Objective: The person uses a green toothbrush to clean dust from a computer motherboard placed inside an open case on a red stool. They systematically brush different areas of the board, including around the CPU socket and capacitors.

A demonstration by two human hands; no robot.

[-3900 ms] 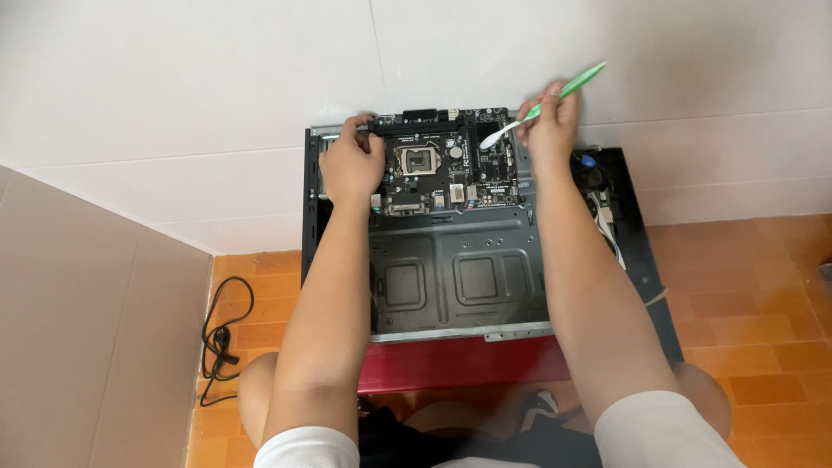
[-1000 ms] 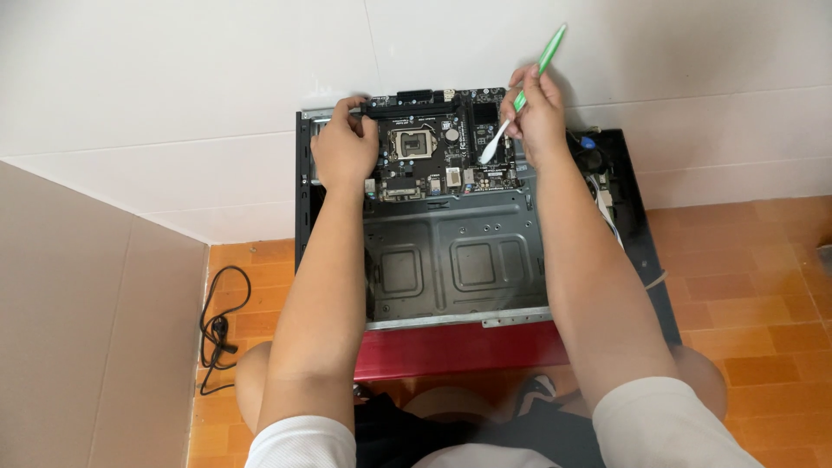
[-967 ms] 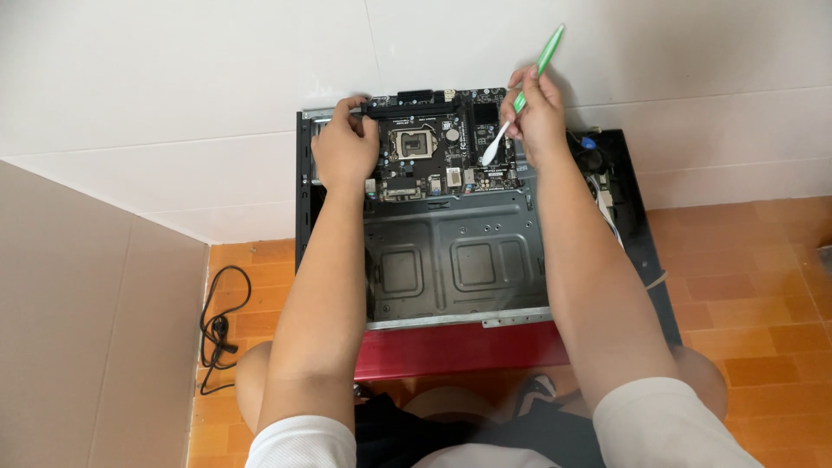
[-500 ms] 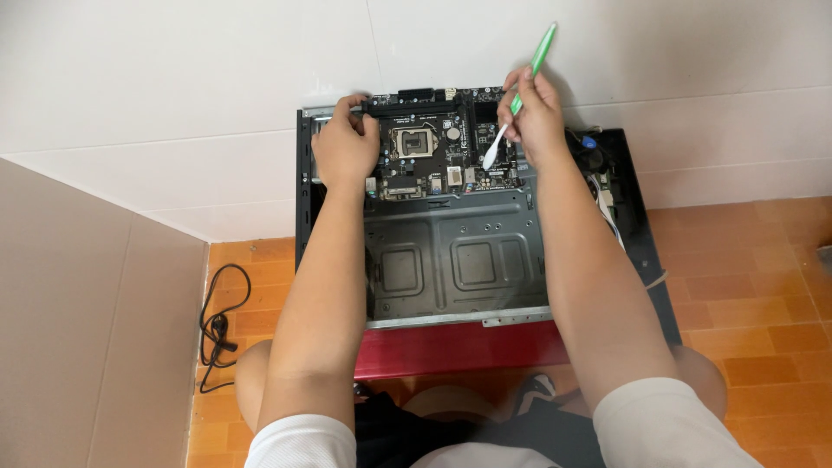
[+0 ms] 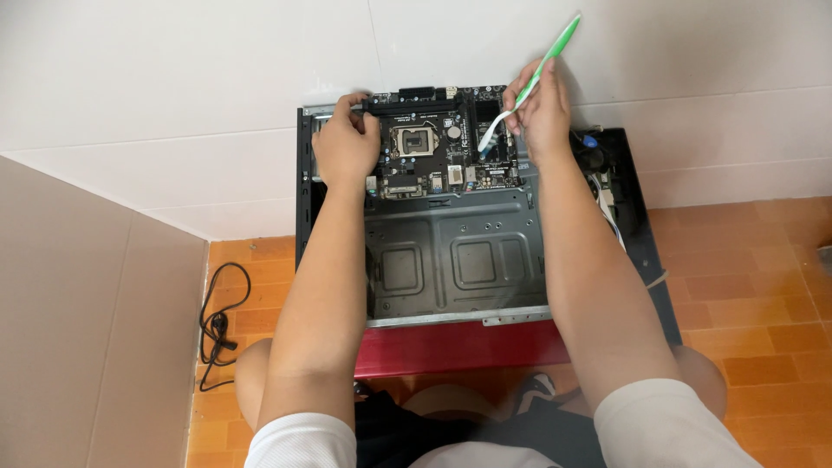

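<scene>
- Nearest the camera, the person's knees and white sleeves fill the lower edge, above an orange tiled floor (image 5: pixel 737 286).
- A black cable (image 5: pixel 215 334) lies coiled on the floor by the left wall, well apart from the case.
- An open computer case (image 5: pixel 451 260) lies flat on the floor, its red near edge just beyond the knees and its far edge against the white tiled wall (image 5: pixel 217 69); bare grey metal fills its near half.
- The motherboard (image 5: pixel 433 147) sits in the far half of the case, close to the wall.
- The left hand (image 5: pixel 345 143) rests at the far left corner of the motherboard, fingers curled over its far edge and gripping it.
- The right hand (image 5: pixel 539 113) is closed around a green and white toothbrush (image 5: pixel 529 82), held at the far right side of the motherboard; the white brush end points down onto the board, the green handle sticks up toward the wall.
</scene>
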